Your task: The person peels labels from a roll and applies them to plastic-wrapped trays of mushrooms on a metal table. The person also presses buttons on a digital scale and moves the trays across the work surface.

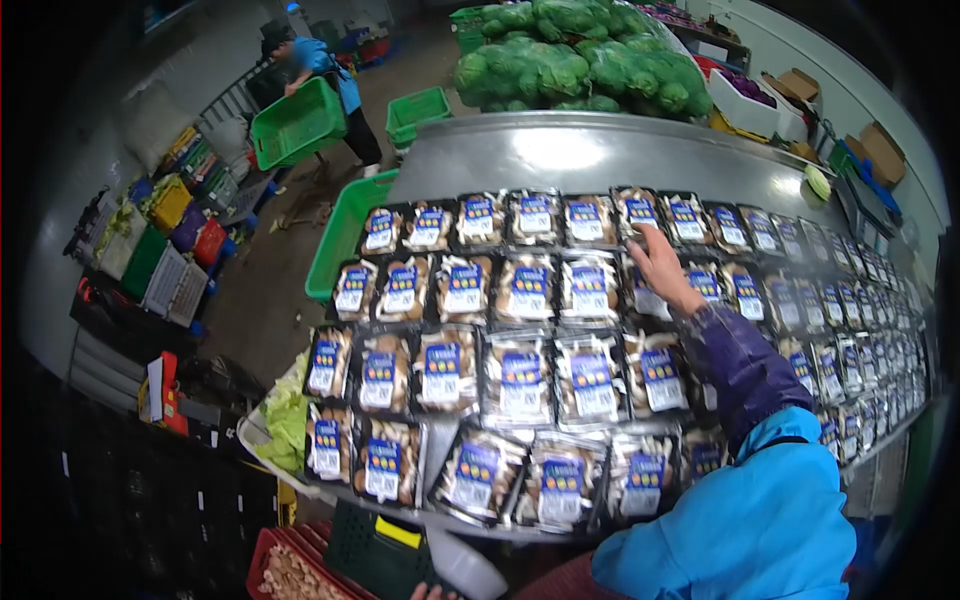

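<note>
My right hand (660, 268) reaches over the metal table from a purple and blue sleeve. Its fingers are apart at the lower edge of a mushroom pack (638, 210) in the back row; they seem to touch it without wrapping round it. The pack is a black tray of mushrooms under film with a blue and white label. Similar mushroom packs (525, 285) lie in rows around my hand and far to the right. Only the fingertips of my left hand (432, 592) show at the bottom edge, spread apart beside a dark green crate (370, 555).
The metal table (480, 155) has bagged green cabbages (590, 60) behind it. A red crate of mushrooms (300, 575) stands below the near edge, beside lettuce leaves (287, 415). At the back left, a person (325, 75) in blue carries a green crate (297, 125).
</note>
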A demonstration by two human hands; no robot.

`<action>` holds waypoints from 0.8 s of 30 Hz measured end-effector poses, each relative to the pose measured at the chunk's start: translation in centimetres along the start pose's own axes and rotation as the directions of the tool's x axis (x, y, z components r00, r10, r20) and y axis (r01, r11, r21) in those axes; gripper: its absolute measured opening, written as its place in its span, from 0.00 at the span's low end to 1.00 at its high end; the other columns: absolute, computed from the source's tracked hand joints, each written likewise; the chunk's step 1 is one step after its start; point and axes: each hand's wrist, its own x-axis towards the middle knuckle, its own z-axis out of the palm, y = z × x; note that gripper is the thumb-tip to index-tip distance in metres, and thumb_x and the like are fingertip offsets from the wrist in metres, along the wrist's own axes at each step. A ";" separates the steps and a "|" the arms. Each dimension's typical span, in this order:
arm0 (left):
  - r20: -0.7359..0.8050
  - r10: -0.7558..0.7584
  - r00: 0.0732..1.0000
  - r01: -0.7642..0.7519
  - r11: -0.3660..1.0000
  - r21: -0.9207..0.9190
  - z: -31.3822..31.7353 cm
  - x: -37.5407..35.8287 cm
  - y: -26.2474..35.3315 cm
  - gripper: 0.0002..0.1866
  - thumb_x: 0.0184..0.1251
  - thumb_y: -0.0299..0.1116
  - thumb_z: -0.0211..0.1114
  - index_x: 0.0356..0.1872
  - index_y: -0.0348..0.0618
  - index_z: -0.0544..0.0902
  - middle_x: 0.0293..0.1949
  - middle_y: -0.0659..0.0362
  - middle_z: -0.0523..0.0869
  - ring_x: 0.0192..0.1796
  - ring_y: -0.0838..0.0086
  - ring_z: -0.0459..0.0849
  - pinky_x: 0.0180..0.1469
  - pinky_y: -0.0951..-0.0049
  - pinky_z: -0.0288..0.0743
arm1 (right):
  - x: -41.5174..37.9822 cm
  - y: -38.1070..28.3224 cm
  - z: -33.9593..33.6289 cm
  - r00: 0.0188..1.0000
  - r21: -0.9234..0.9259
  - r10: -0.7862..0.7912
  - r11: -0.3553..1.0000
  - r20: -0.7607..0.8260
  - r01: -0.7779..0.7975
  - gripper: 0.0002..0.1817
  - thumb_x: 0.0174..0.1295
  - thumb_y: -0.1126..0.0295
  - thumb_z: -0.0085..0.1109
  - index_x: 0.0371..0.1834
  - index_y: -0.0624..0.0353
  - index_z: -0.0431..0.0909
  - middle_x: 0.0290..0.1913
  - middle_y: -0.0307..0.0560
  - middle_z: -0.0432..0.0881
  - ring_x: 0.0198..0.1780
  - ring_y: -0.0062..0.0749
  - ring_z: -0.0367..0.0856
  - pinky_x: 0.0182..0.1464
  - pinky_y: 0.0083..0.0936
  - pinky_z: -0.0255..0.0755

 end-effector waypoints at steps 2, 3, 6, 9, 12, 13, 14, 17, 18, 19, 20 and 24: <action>-0.014 -0.019 1.000 0.012 0.931 -0.366 0.7 -1.5 -3.1 0.22 0.66 0.16 0.47 0.61 0.38 0.65 0.63 0.47 0.58 0.59 0.58 0.69 0.61 0.68 0.68 | -7.3 -1.8 -1.5 0.996 -0.096 -0.075 0.992 0.053 0.080 0.29 0.57 0.61 0.56 0.60 0.63 0.63 0.58 0.60 0.69 0.59 0.53 0.66 0.61 0.40 0.59; -0.011 0.008 1.000 -0.013 0.885 -0.466 0.9 -2.5 -5.2 0.22 0.67 0.16 0.45 0.62 0.38 0.64 0.64 0.48 0.57 0.60 0.59 0.69 0.62 0.68 0.67 | -11.1 -3.0 -1.9 0.986 -0.143 -0.082 0.984 0.147 0.104 0.32 0.56 0.60 0.56 0.63 0.62 0.60 0.61 0.60 0.66 0.61 0.54 0.63 0.62 0.42 0.57; 0.054 -0.248 0.967 0.217 0.694 -0.686 2.2 -4.2 -3.1 0.21 0.69 0.19 0.45 0.63 0.36 0.61 0.63 0.50 0.60 0.61 0.61 0.68 0.63 0.68 0.67 | -18.5 -5.8 -1.7 0.843 -0.287 -0.209 0.876 0.496 0.386 0.36 0.56 0.56 0.56 0.65 0.59 0.58 0.67 0.57 0.58 0.66 0.52 0.57 0.63 0.48 0.52; 0.160 -0.306 0.938 0.312 0.551 -0.774 3.3 -6.2 -2.8 0.22 0.71 0.25 0.47 0.64 0.35 0.59 0.59 0.51 0.67 0.62 0.62 0.68 0.64 0.68 0.65 | -19.3 -6.8 -2.1 0.839 -0.249 -0.200 0.897 0.507 0.365 0.35 0.58 0.51 0.54 0.65 0.57 0.57 0.65 0.54 0.59 0.67 0.51 0.55 0.63 0.48 0.50; 0.207 -0.241 0.948 0.314 0.598 -0.738 3.8 -8.3 -4.2 0.25 0.70 0.28 0.50 0.66 0.39 0.57 0.61 0.54 0.65 0.62 0.61 0.68 0.64 0.67 0.65 | -20.2 -11.2 -4.7 0.865 -0.192 -0.300 0.896 0.402 0.400 0.34 0.58 0.55 0.55 0.65 0.58 0.57 0.65 0.56 0.59 0.67 0.52 0.55 0.64 0.47 0.50; 0.185 -0.250 0.951 0.300 0.588 -0.751 4.4 -8.5 -5.2 0.25 0.70 0.28 0.50 0.66 0.39 0.57 0.61 0.54 0.65 0.62 0.61 0.68 0.64 0.67 0.65 | -21.3 -11.6 -4.7 0.870 -0.122 -0.308 0.918 0.384 0.379 0.35 0.57 0.54 0.56 0.65 0.58 0.58 0.66 0.55 0.58 0.68 0.50 0.54 0.66 0.47 0.48; 0.152 -0.335 0.930 0.312 0.502 -0.807 5.0 -8.6 -6.4 0.22 0.67 0.25 0.52 0.61 0.39 0.62 0.56 0.53 0.70 0.56 0.63 0.73 0.58 0.66 0.70 | -22.9 -12.0 -4.5 0.837 -0.169 -0.307 0.893 0.452 0.418 0.35 0.57 0.53 0.56 0.65 0.57 0.58 0.66 0.54 0.58 0.68 0.50 0.53 0.67 0.47 0.47; 0.096 -0.438 0.894 0.290 0.402 -0.869 5.9 -10.6 -6.5 0.18 0.66 0.23 0.53 0.57 0.39 0.67 0.49 0.53 0.76 0.47 0.67 0.79 0.51 0.65 0.77 | -27.4 -10.0 -2.6 0.732 -0.225 -0.329 0.807 0.596 0.546 0.36 0.56 0.49 0.55 0.65 0.56 0.60 0.66 0.54 0.59 0.69 0.47 0.52 0.67 0.52 0.45; 0.084 -0.437 0.895 0.275 0.395 -0.877 6.2 -11.3 -6.1 0.19 0.66 0.23 0.53 0.57 0.39 0.66 0.49 0.53 0.76 0.47 0.67 0.79 0.51 0.64 0.77 | -27.2 -10.2 -2.6 0.737 -0.197 -0.304 0.839 0.603 0.507 0.35 0.57 0.49 0.54 0.64 0.56 0.60 0.66 0.54 0.59 0.69 0.47 0.52 0.67 0.52 0.46; 0.071 -0.435 0.897 0.258 0.387 -0.885 6.5 -12.0 -5.9 0.19 0.65 0.23 0.53 0.57 0.40 0.66 0.49 0.53 0.76 0.47 0.66 0.80 0.51 0.64 0.77 | -26.8 -10.5 -2.8 0.740 -0.169 -0.280 0.868 0.612 0.467 0.35 0.58 0.49 0.54 0.64 0.57 0.60 0.66 0.54 0.59 0.69 0.48 0.52 0.66 0.52 0.46; 0.042 -0.464 0.885 0.240 0.377 -0.895 7.0 -12.8 -6.1 0.18 0.65 0.23 0.54 0.57 0.39 0.67 0.48 0.54 0.77 0.46 0.67 0.80 0.51 0.65 0.77 | -26.4 -11.0 -3.2 0.732 -0.116 -0.293 0.885 0.616 0.452 0.33 0.58 0.52 0.54 0.64 0.57 0.60 0.66 0.54 0.58 0.69 0.49 0.53 0.66 0.51 0.47; -0.073 -0.520 0.851 0.125 0.335 -0.934 10.2 -16.6 -7.6 0.18 0.65 0.23 0.54 0.56 0.40 0.68 0.48 0.54 0.76 0.46 0.69 0.80 0.50 0.68 0.77 | -24.6 -13.6 -3.6 0.723 0.009 -0.447 0.854 0.527 0.521 0.35 0.55 0.55 0.59 0.63 0.59 0.60 0.65 0.56 0.58 0.68 0.51 0.54 0.65 0.50 0.49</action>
